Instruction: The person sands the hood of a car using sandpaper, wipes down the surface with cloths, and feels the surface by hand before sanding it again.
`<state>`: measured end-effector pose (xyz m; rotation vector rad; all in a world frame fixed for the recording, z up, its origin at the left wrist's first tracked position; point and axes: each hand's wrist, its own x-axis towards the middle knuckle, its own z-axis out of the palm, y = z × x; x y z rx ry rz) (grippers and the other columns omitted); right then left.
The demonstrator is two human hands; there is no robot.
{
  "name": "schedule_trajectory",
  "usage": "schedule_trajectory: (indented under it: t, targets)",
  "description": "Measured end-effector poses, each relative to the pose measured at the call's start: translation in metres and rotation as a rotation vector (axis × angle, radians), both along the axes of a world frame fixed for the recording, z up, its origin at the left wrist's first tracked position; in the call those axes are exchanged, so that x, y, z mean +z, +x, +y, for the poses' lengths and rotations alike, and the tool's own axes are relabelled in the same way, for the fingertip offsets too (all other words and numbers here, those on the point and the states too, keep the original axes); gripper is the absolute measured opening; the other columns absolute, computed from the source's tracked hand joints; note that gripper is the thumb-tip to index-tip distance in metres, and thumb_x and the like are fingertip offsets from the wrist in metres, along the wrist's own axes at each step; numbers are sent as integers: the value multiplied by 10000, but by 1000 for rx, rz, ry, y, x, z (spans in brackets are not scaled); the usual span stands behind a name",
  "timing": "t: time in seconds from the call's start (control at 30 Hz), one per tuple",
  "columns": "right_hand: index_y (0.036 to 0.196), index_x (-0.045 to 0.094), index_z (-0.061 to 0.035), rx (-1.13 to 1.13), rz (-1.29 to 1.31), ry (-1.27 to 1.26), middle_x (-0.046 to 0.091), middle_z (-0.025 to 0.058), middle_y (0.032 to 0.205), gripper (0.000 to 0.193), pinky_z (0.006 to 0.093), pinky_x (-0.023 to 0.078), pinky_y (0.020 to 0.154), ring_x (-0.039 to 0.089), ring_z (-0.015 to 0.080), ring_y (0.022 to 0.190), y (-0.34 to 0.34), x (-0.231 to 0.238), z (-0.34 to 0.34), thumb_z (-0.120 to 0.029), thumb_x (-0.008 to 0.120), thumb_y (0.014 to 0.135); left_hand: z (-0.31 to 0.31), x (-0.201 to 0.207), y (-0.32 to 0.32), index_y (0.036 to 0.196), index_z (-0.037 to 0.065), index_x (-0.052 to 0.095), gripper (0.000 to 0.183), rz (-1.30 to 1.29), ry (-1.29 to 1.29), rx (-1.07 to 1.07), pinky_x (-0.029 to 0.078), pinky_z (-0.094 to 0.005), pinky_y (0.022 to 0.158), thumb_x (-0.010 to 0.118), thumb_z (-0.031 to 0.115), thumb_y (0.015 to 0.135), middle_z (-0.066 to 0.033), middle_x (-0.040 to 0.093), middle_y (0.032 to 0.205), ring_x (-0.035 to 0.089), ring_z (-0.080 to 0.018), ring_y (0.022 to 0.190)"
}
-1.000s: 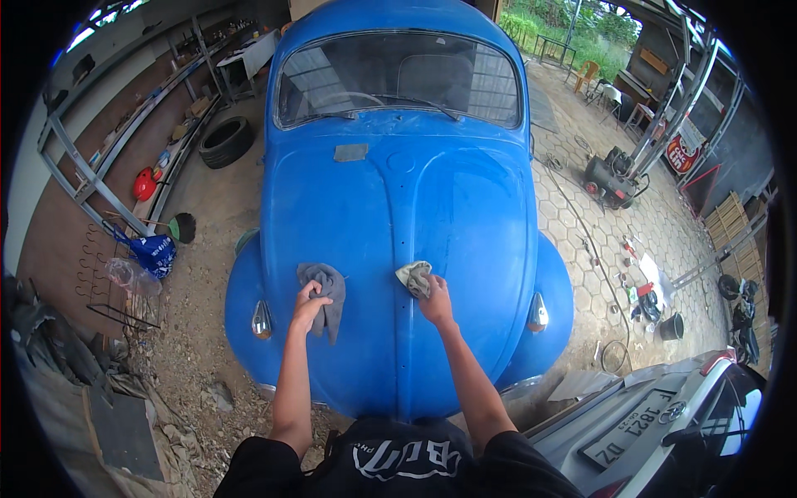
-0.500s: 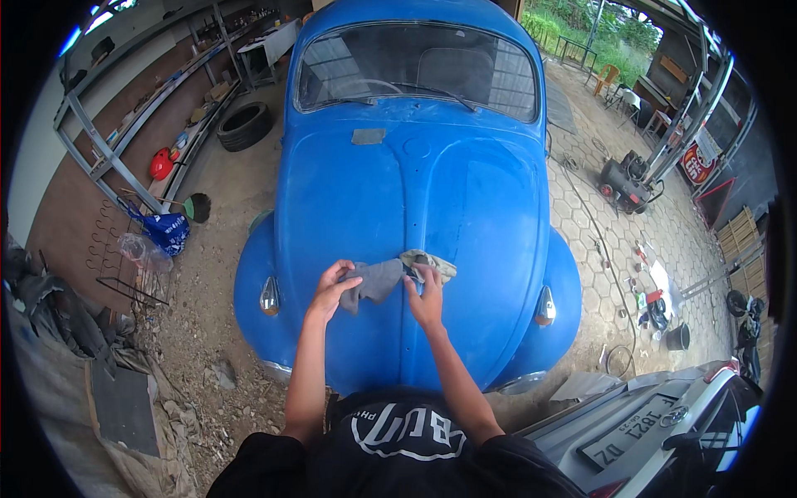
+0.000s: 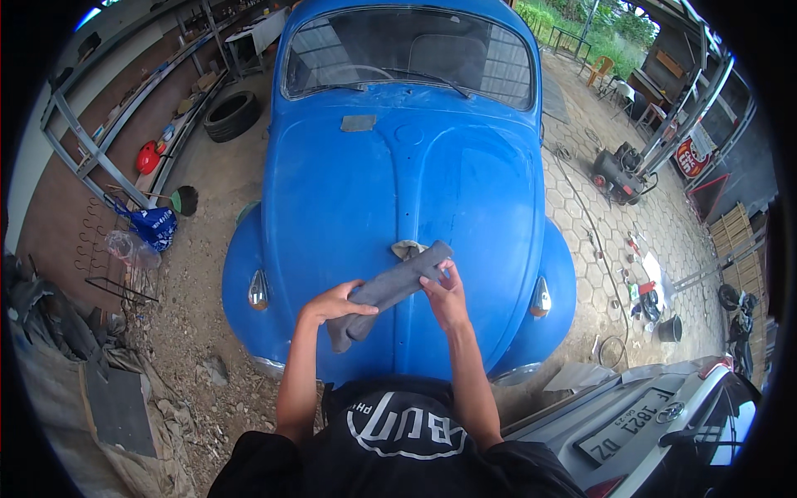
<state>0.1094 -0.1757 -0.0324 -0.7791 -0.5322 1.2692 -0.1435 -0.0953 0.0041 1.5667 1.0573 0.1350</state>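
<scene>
- The grey cloth [image 3: 397,282] is held in front of the person, over the lower hood, as a long folded strip slanting up to the right.
- The left hand [image 3: 336,302] pinches its lower part, thumb laid along the top; the lower left end droops past the fingers.
- The right hand [image 3: 446,295] pinches the upper end between thumb and fingers. A grip near each end probably keeps the folds from slipping open.
- A pale cloth [image 3: 408,248] sits just beyond it at the hood's centre ridge, partly hidden by the grey one. It seems to rest on the metal, likely leaving both hands free, though the overlap makes contact hard to confirm.
- The blue hood [image 3: 332,199] is rounded and fairly dull, with small holes along the ridge (and a grey rectangular patch [image 3: 359,123] near the windshield [image 3: 407,58]).
- Left of the car, a tire [image 3: 232,116] lies by shelving, with a red helmet [image 3: 148,158] and a blue bag [image 3: 152,227] nearby.
- On the right, a compressor [image 3: 618,176] and a dark bucket [image 3: 670,329] stand on hexagonal paving [image 3: 573,199].
</scene>
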Motion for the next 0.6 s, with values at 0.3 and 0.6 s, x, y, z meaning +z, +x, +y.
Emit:
schedule_trajectory:
  t: [0.3,0.6]
  targets:
    - [1291,455,-199,59,231,66,586,128,1201,566,428,544,889,613,261,1053,18,34,-28,36,587,793,13,-39,0,1231,96,597,380,-532,-381,68,509,-263,782,768,175,901,-56,644,1107,619,-110,979]
    - [1358,474,-194,25,161,-60,599,122,1208,591,373,549,860,612,237,1045,7,25,-39,-3,654,828,-9,-23,17,1419,152,537,606,-194,-459,-83,514,-327,872,753,382,901,-95,573,1409,606,-161,1112]
